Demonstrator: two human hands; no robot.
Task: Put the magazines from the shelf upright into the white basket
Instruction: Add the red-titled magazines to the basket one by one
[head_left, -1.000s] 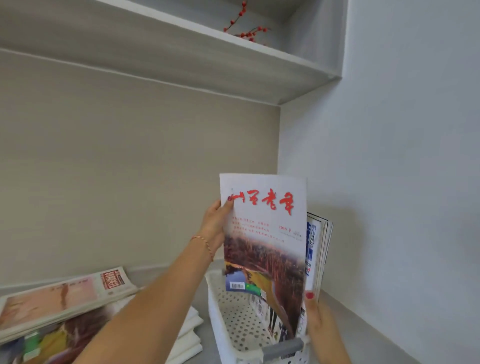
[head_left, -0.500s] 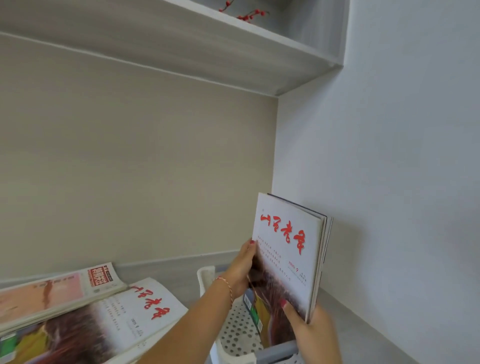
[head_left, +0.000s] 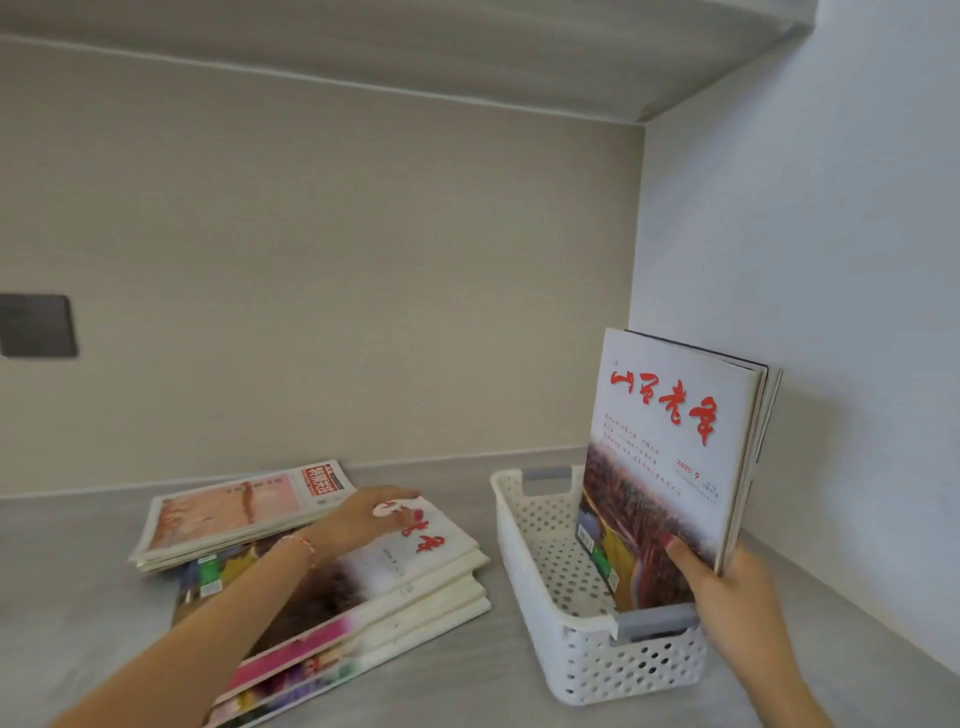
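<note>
Inside white basket (head_left: 524, 561), magazines (head_left: 670, 467) stand upright.

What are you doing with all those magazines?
A person is moving magazines into the white basket so they stand up. The right hand steadies a few upright magazines at the basket's right side, leaning toward the wall. The left hand rests flat on the top magazine of the nearer stack lying on the shelf, probably about to pick it up. A second stack lies behind it, untouched.
</note>
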